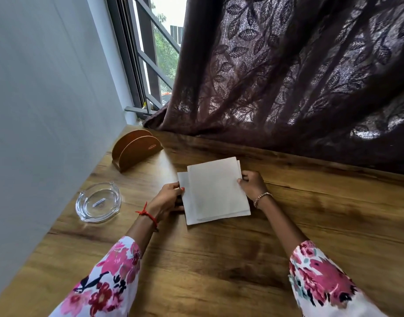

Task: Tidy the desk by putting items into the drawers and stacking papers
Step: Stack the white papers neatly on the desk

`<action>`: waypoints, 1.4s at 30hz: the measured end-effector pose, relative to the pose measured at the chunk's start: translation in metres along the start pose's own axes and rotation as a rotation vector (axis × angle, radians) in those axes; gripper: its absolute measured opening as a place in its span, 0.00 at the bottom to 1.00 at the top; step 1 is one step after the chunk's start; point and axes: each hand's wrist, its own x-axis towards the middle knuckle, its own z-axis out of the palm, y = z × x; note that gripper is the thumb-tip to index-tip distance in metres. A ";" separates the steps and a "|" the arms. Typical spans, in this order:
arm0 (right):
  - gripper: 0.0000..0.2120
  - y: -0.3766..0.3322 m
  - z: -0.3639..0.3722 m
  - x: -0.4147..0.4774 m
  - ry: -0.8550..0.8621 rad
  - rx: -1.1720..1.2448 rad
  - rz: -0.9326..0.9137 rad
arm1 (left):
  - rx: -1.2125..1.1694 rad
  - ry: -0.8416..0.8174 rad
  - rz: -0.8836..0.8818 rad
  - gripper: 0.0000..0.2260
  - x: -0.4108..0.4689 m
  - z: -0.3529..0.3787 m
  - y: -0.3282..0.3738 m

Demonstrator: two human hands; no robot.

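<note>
While our left hand (167, 197) pinched the left edge of the papers (215, 191) and our right hand (251, 184) curled round their right edge, the white stack lay on the wooden desk (219, 259) between them, its sheets not yet squared. A glass ashtray (98, 202) sat well to the left, a wooden holder (135, 149) stood beyond it, and a dark curtain (287, 76) hung behind the desk.

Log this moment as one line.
left hand grips paper stack | right hand grips paper stack | stack edges misaligned
</note>
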 end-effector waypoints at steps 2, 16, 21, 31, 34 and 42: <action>0.11 -0.001 0.004 0.000 -0.071 -0.015 0.026 | -0.013 -0.009 -0.019 0.10 0.000 -0.001 0.001; 0.12 -0.008 0.027 0.001 -0.159 -0.126 -0.010 | 0.013 -0.005 -0.006 0.12 0.002 0.000 0.003; 0.11 -0.011 0.027 -0.003 -0.128 -0.124 -0.029 | 0.018 0.021 0.035 0.09 0.003 0.001 0.003; 0.23 -0.003 0.011 -0.004 -0.221 0.243 0.075 | -0.100 0.042 0.108 0.09 -0.003 -0.005 0.012; 0.17 -0.005 0.003 -0.009 -0.448 0.517 0.170 | -0.120 0.031 0.131 0.09 -0.005 -0.007 0.016; 0.08 -0.012 -0.013 -0.018 -0.538 0.471 0.135 | -0.194 0.048 0.191 0.08 -0.015 -0.016 0.024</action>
